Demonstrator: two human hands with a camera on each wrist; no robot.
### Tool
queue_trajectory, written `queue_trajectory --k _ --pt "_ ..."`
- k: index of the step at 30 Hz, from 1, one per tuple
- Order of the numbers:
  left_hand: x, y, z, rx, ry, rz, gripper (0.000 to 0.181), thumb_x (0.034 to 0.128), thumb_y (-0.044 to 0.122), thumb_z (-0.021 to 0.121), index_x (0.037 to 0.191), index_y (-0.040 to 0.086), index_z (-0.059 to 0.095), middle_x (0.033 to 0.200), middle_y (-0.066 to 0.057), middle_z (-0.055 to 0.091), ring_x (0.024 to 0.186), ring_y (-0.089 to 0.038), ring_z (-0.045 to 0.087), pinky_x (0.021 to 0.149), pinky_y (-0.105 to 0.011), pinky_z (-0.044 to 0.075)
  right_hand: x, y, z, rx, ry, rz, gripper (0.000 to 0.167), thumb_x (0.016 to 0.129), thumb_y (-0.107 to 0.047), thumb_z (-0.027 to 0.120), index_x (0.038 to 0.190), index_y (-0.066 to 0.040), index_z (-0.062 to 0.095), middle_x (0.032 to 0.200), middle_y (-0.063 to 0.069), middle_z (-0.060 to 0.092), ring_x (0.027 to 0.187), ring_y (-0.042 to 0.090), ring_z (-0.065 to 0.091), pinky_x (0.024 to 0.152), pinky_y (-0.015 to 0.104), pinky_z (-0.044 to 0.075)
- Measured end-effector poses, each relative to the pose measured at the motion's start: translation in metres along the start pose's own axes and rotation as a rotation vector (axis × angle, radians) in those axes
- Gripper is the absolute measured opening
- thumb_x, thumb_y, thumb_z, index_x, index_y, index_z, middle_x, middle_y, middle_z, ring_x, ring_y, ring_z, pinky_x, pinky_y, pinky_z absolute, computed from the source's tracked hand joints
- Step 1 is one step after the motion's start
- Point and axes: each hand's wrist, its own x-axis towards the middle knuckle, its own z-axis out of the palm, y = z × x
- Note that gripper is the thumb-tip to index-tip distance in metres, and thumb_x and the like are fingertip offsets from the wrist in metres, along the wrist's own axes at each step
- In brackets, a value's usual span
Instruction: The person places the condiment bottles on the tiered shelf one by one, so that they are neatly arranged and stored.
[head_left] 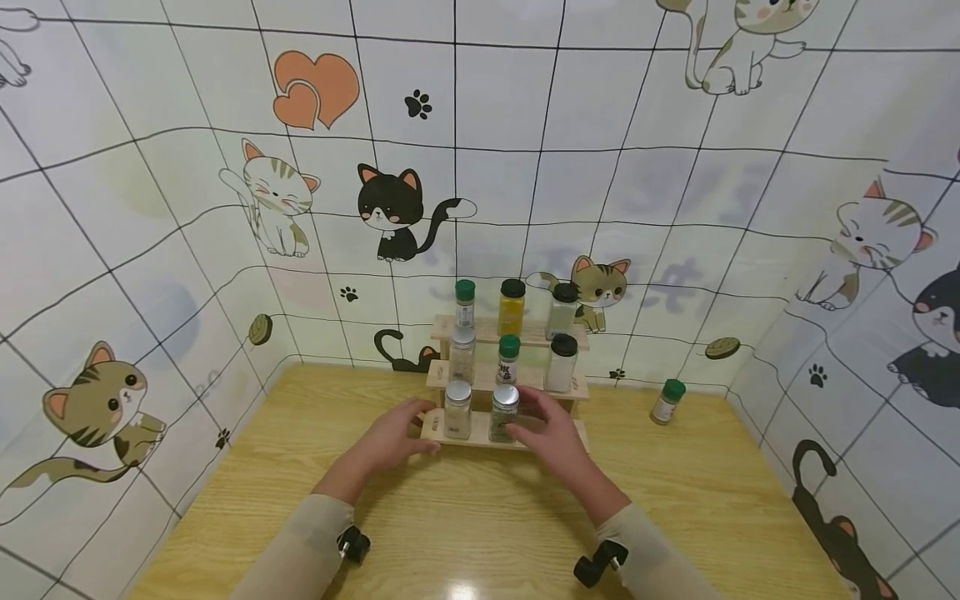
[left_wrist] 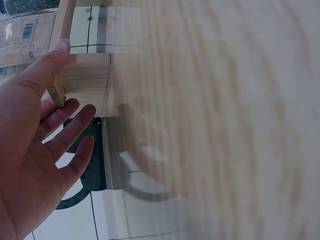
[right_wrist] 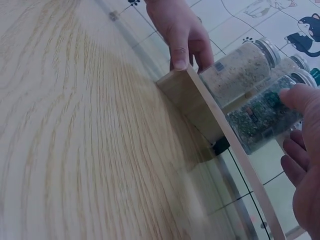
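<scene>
A three-step wooden spice rack (head_left: 480,427) holds several jars. My left hand (head_left: 393,435) grips the left end of its lowest step, the thumb (left_wrist: 61,47) on the board's edge and the other fingers loosely bent. On that step stands a silver-lidded jar of pale granules (head_left: 457,412). Beside it, to the right, is a silver-lidded jar of dark green herbs (right_wrist: 260,112). My right hand (head_left: 553,433) holds this herb jar, thumb in front and index finger behind; its lower fingers (right_wrist: 295,155) curl loosely beside the jar.
Green-lidded, black-lidded and silver-lidded jars fill the upper steps, among them a yellow one (head_left: 512,310). A green-capped jar (head_left: 667,403) stands apart on the wooden table (head_left: 465,508), to the right. Cat-patterned sheeting (head_left: 495,100) surrounds the table at the back and sides.
</scene>
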Motion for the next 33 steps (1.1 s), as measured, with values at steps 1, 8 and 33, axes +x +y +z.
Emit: queue_trajectory --k 1,8,33 --pt "0.0 0.0 0.0 0.003 -0.001 -0.001 0.072 0.0926 0.036 0.093 0.152 0.013 0.061 0.145 -0.002 0.064 0.122 -0.025 0.069 0.104 -0.052 0.058 -0.001 0.0 -0.003 -0.011 0.008 0.001 0.065 0.097 -0.018 0.09 0.155 -0.018 0.061 0.146 0.005 0.067 0.137 0.03 0.063 0.117 0.055 0.05" --pt "0.001 -0.001 0.001 0.008 -0.002 -0.001 0.072 0.0925 0.035 0.094 0.152 0.012 0.062 0.146 -0.003 0.063 0.122 -0.026 0.069 0.103 -0.051 0.058 -0.01 0.008 -0.029 -0.058 0.081 -0.053 0.056 0.098 -0.011 0.088 0.149 -0.012 0.065 0.143 0.008 0.069 0.131 0.031 0.065 0.112 0.057 0.053" --pt "0.0 0.0 -0.001 -0.011 0.002 -0.003 0.07 0.0928 0.034 0.093 0.152 0.014 0.062 0.145 -0.002 0.063 0.123 -0.025 0.068 0.104 -0.052 0.058 -0.03 0.05 -0.122 -0.239 0.402 0.023 0.04 0.106 -0.02 0.08 0.138 -0.001 0.068 0.133 0.017 0.069 0.121 0.023 0.064 0.106 0.042 0.053"
